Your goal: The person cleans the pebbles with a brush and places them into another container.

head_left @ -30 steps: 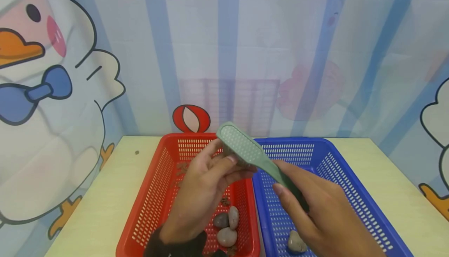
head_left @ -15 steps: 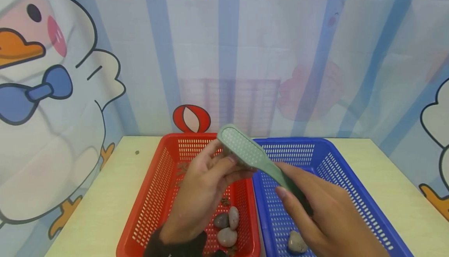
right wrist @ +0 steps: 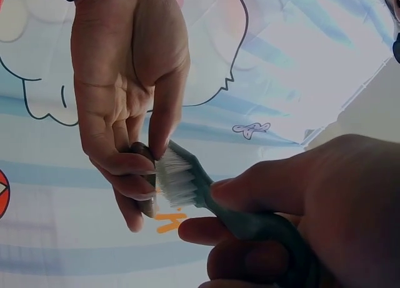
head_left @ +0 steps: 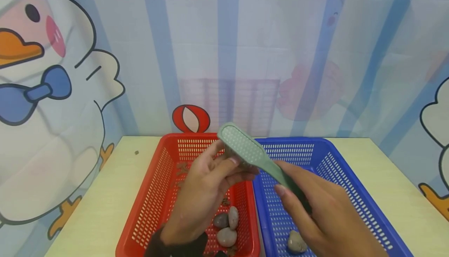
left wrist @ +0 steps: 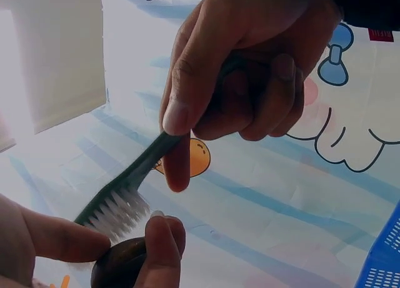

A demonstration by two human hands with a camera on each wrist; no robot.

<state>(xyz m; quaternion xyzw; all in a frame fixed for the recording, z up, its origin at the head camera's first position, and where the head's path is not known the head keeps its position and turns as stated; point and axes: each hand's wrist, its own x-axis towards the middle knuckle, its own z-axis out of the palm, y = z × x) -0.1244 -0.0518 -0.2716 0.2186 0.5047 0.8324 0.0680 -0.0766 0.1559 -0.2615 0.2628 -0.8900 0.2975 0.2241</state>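
Looks like a makeshift indoor work corner, hard to pin to home or studio. Has a creased cartoon-duck backdrop (head_left: 252,46) across the upper frame, a pale table (head_left: 108,202) at lower left and right, plus a red basket (head_left: 151,194) and a blue basket (head_left: 347,186) at bottom centre.

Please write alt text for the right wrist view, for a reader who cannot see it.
The right hand grips a green brush, its white bristles against a stone pinched in the left hand. Behind them is a pale blue cartoon cloth.
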